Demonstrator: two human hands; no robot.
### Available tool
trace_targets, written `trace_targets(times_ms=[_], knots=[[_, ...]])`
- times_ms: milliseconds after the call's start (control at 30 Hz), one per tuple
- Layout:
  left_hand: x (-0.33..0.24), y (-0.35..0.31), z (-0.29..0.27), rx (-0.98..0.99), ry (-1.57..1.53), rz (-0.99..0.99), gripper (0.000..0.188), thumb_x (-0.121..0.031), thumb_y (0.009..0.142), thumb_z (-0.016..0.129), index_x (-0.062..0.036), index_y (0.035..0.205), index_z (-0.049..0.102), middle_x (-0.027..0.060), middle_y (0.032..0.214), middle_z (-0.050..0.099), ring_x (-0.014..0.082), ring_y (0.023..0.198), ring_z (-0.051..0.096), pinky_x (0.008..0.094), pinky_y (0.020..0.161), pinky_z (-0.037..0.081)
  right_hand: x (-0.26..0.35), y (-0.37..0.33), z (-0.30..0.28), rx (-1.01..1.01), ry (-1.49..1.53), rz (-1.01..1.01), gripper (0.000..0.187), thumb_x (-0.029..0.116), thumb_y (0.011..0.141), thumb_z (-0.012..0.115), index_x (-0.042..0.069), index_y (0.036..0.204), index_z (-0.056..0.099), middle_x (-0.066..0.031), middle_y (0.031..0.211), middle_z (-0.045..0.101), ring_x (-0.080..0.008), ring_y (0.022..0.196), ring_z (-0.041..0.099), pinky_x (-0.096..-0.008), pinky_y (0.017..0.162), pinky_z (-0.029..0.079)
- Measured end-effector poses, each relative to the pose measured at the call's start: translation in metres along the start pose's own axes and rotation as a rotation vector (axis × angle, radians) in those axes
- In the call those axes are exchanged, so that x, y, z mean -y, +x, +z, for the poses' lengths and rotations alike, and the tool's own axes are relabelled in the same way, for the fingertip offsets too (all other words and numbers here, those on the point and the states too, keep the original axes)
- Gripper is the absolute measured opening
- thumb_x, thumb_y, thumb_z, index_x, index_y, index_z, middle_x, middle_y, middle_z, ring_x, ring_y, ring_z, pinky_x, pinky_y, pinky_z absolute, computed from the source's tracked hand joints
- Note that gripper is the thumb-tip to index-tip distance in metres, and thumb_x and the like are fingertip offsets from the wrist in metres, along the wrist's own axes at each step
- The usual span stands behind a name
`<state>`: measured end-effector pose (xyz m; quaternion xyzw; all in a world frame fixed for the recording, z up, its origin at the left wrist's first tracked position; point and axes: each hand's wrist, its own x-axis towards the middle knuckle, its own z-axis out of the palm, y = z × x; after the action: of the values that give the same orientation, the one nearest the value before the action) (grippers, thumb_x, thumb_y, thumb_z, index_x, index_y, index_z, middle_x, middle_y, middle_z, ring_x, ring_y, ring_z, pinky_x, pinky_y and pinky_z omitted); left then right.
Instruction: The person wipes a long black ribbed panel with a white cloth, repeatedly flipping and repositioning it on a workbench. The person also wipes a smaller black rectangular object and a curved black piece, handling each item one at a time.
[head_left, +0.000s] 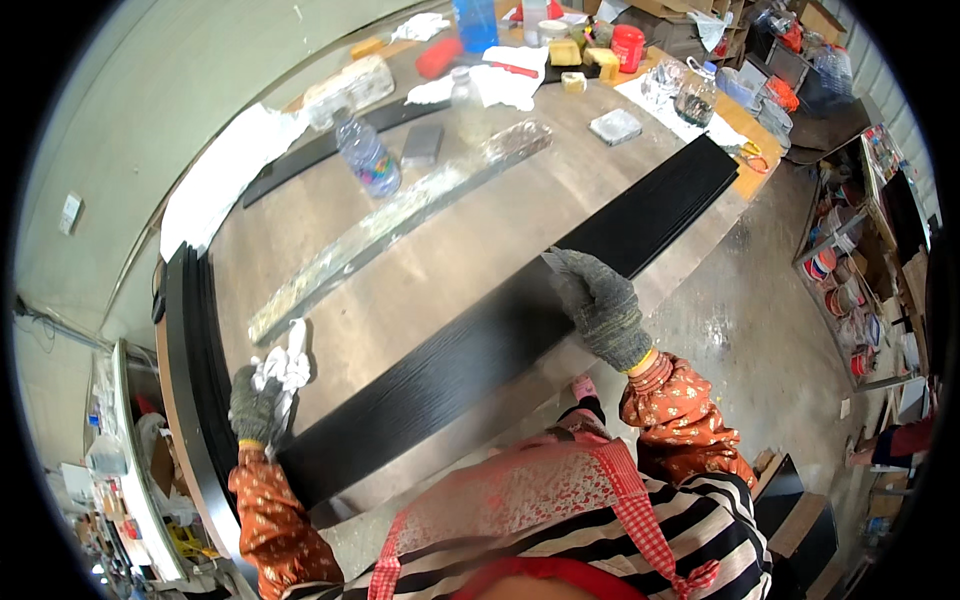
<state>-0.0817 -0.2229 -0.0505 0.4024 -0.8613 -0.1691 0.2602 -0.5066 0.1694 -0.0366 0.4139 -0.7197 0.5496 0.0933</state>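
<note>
A long black board (430, 365) with a fine wood-grain surface lies slantwise across the near side of the worktable (400, 270). More thin black boards show in layers at its far right end. My left hand (257, 408), in a grey knit glove, is closed on a crumpled white cloth (291, 365) beside the board's left end. My right hand (605, 315), also gloved, is over the board's near edge right of its middle. Its fingers are bent; a thin dark piece seems to be under them, too blurred to name.
A long stained bar (400, 225) lies behind the board, with a plastic bottle (368, 155) beyond it. Black strips (195, 350) line the table's left edge. Sponges (565, 52), a red jar (628, 48) and scissors (752, 155) sit at the far side. A loaded shelf (860, 270) stands right.
</note>
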Motion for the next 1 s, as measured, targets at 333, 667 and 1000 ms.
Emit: trace_targets(times_ms=[333,667,1000], knots=[[-0.315,-0.018,0.113,0.105,-0.148,0.327,0.063,-0.024,0.082,0.075,-0.0021,0.136,0.052,0.0205,0.132,0.055,0.0365,0.125,0.051,0.0463,0.107,0.038,-0.106,0.113,-0.112,0.053,-0.121,-0.028,0.026,0.017,0.091,0.065,0.010,0.116,0.067,-0.0147,0.109,0.069,-0.0343,0.097,0.067,-0.0397,0.082,0.054],[-0.402,-0.042,0.172,-0.151,0.123,0.395,0.056,-0.030,0.087,0.063,0.0011,0.133,0.055,0.0226,0.140,0.050,0.0429,0.134,0.042,0.0538,0.114,0.027,-0.223,0.246,-0.193,0.378,-0.645,-0.126,0.031,0.030,0.097,0.050,0.007,0.109,0.066,-0.0189,0.108,0.067,-0.0378,0.099,0.063,-0.0474,0.085,0.049],[-0.379,-0.128,0.093,-0.468,0.279,-0.179,0.047,-0.018,0.094,0.058,0.0016,0.136,0.050,0.0180,0.139,0.051,0.0327,0.131,0.046,0.0431,0.113,0.032,-0.238,0.313,-0.139,0.572,-0.602,-0.439,0.049,0.039,0.089,0.063,0.007,0.127,0.059,-0.0187,0.117,0.064,-0.0358,0.110,0.060,-0.0443,0.096,0.047]])
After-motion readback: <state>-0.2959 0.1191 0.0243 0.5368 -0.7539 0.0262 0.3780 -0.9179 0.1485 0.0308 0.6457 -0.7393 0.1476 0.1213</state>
